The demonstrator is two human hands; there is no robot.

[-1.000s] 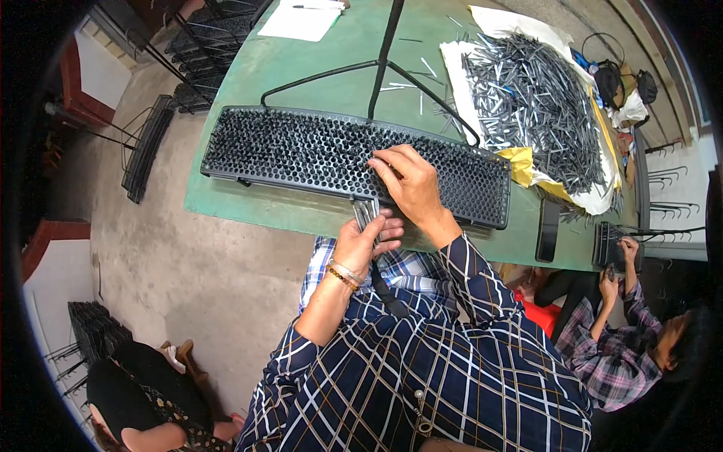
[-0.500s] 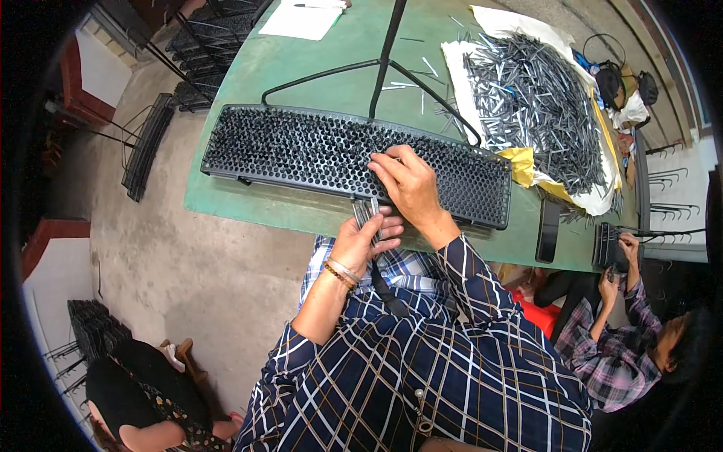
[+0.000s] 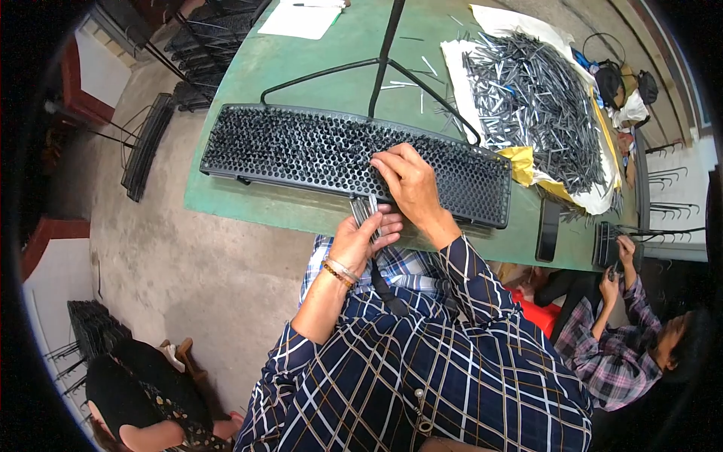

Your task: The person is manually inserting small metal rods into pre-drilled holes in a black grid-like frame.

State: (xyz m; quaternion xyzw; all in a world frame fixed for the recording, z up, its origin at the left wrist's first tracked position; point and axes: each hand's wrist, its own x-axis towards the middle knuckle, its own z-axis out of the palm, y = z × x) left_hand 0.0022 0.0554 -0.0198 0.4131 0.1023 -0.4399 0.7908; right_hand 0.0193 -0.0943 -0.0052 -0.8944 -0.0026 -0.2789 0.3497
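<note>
A long black rack (image 3: 286, 147) with rows of small holes lies across the near edge of the green table. Short dark pieces stand thickly in its left and middle part. Over the middle of the rack, my right hand (image 3: 412, 184) is closed in a pinch; whatever its fingertips hold is too small to make out. Just below the rack's front edge, my left hand (image 3: 360, 239) grips a small bundle of slim, dark grey strips (image 3: 364, 209) between thumb and fingers, their ends pointing up at the rack.
At the right, an open white sack (image 3: 458, 68) holds a heap of similar strips (image 3: 531, 105). A black metal frame (image 3: 384, 60) rises from the rack. A phone (image 3: 548, 230) lies near the table edge. A co-worker (image 3: 610, 346) handles a rack at right; another person (image 3: 151, 392) sits lower left.
My right fingertips have shifted very slightly over the rack. My left hand stays in place with its strips. The co-worker's hands at right have moved a little.
</note>
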